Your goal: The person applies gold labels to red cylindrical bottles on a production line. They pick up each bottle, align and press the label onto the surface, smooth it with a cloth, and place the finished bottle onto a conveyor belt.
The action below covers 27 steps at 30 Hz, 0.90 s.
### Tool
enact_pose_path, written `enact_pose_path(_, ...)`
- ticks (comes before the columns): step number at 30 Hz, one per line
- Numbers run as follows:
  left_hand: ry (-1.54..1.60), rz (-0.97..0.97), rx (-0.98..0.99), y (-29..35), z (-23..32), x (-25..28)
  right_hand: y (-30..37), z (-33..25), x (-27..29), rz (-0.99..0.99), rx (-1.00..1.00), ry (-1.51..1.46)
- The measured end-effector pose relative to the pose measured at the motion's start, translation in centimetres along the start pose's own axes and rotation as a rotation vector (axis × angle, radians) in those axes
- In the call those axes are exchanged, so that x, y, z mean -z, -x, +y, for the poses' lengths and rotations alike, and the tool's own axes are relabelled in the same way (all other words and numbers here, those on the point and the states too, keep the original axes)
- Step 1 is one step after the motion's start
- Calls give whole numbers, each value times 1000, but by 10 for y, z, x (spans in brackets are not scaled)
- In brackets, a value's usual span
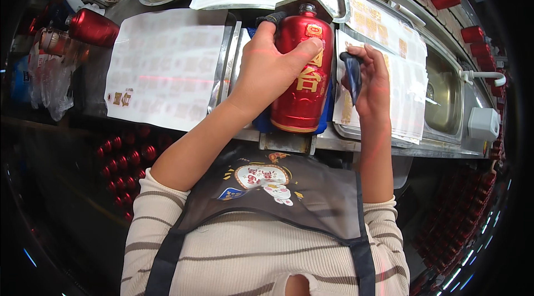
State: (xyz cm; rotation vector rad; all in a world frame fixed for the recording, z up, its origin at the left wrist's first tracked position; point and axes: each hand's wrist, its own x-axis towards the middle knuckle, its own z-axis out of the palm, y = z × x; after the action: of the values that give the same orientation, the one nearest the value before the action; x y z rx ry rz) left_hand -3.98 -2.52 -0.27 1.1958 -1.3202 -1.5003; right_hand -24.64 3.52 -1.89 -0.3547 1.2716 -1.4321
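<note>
Striped ribbed sweater [245, 251] and dark sheer apron [328, 199], the latter printed with a cartoon rabbit, lie closest to us. Beyond them we see a glossy red bottle [297, 108] with gold characters, lying on a blue pad [262, 123] at the front of the metal counter, its neck pointing away from the wearer. Our left hand [273, 54] grasps it from the left side, thumb laid across the front; a black covering (perhaps a finger cot) shows at the fingers beyond. Our right hand [371, 76] is raised off the bottle's right side, fingers half curled beside a shiny dark strip [352, 76]; we cannot tell whether it is pinched or worn.

To the left lies a white decal sheet [167, 68] with gold marks near its lower-left corner, and past it another red bottle [94, 27]. Right of our bottle are gold-printed decal sheets [409, 98], then a steel sink [445, 96] with a white faucet [484, 76].
</note>
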Motion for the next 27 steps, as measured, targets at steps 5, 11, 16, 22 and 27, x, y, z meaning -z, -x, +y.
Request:
enact_pose_path(5,62,-63,20,5,-1,7,61,-10,-46,-24,503,426)
enact_pose_path(11,299,-178,-21,43,-6,21,58,-14,-63,-314,1005,937)
enact_pose_path(16,148,-182,47,43,-7,22,-34,-42,-80,-78,1169,893)
enact_pose_path(22,207,-210,-14,44,-6,17,26,-20,-63,-193,1069,864)
enact_pose_path(27,203,-191,-51,44,-5,18,-14,-29,-57,5,1065,716)
